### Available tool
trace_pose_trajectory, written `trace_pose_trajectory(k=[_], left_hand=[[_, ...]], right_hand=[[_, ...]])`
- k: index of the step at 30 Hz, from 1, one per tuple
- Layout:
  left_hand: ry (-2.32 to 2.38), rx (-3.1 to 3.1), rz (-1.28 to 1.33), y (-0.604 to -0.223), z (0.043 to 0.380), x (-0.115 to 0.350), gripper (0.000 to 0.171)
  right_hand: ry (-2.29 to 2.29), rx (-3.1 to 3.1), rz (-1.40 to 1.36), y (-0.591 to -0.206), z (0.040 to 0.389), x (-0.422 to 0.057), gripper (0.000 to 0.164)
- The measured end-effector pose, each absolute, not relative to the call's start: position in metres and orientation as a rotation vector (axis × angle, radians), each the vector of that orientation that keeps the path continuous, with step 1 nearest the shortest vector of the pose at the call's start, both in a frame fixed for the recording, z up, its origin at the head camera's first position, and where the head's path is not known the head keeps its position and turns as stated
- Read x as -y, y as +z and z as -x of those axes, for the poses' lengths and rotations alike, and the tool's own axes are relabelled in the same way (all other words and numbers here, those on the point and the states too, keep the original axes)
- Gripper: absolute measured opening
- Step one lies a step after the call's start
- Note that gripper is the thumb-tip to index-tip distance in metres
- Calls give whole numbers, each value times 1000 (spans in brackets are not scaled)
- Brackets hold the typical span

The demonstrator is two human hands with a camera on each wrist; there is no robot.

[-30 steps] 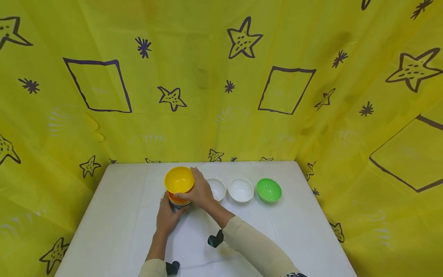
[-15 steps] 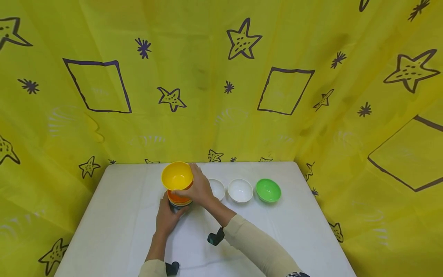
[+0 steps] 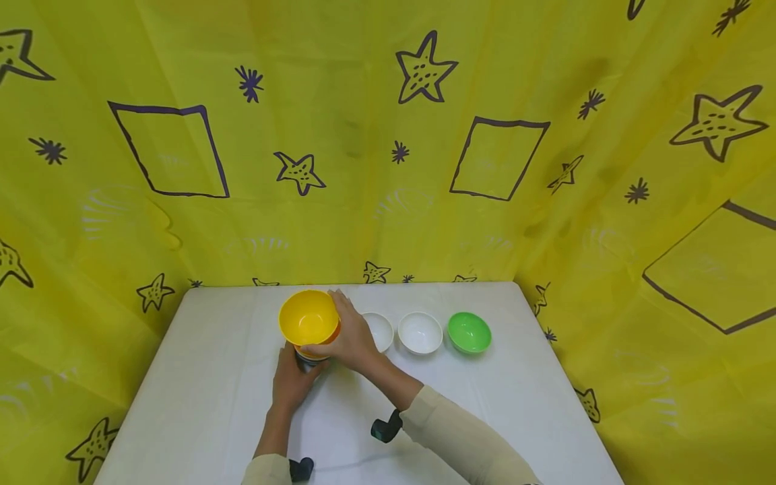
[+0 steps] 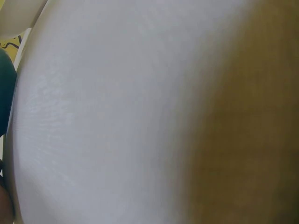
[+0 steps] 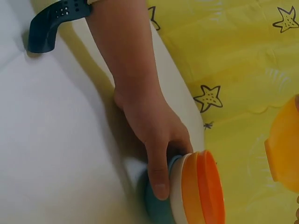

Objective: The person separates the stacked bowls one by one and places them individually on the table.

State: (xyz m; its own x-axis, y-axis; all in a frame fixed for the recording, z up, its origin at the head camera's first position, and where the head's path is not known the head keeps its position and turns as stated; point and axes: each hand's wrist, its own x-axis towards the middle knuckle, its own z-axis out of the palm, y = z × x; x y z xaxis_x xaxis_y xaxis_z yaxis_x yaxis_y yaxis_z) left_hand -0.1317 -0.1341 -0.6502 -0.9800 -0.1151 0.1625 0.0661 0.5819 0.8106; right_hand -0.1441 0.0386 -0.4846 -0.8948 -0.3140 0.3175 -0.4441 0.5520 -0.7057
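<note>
My right hand [image 3: 353, 339] holds a yellow bowl [image 3: 308, 318] by its side, thumb at the near rim. In the right wrist view the yellow bowl [image 5: 285, 144] hangs at the right edge, apart from a stack of nested bowls. That stack has an orange bowl [image 5: 212, 186] on top, lighter orange and white ones below, and a teal bowl [image 5: 159, 205] at the base. My left hand [image 3: 292, 381] grips the stack low down, its thumb [image 5: 160, 186] against the teal bowl. From the head, the yellow bowl hides most of the stack.
To the right of my hands, two white bowls [image 3: 421, 333] and a green bowl [image 3: 469, 333] stand in a row on the white table [image 3: 212, 404]. My right hand partly covers the nearer white one. A yellow patterned curtain [image 3: 351, 222] surrounds the table's back and sides.
My right hand has lifted the yellow bowl off the stack; it looks larger and has shifted slightly left, covering more of the orange bowl. My left hand stays on the stack.
</note>
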Motion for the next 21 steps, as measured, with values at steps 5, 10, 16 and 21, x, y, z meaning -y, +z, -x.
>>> trace_pose_trajectory(k=[5, 10, 16, 21], left_hand=[[-1326, 2580, -27, -651, 131, 134, 85], [-1376, 2537, -1, -643, 126, 132, 81], [-1392, 2544, 5, -647, 128, 133, 84], [-1344, 2485, 74, -643, 125, 135, 88]], right_hand=[[1244, 2652, -643, -482, 135, -42, 109], [1230, 2648, -677, -481, 128, -48, 111], [1241, 2644, -699, -482, 121, -57, 113], [1266, 2637, -715, -484, 113, -62, 112]])
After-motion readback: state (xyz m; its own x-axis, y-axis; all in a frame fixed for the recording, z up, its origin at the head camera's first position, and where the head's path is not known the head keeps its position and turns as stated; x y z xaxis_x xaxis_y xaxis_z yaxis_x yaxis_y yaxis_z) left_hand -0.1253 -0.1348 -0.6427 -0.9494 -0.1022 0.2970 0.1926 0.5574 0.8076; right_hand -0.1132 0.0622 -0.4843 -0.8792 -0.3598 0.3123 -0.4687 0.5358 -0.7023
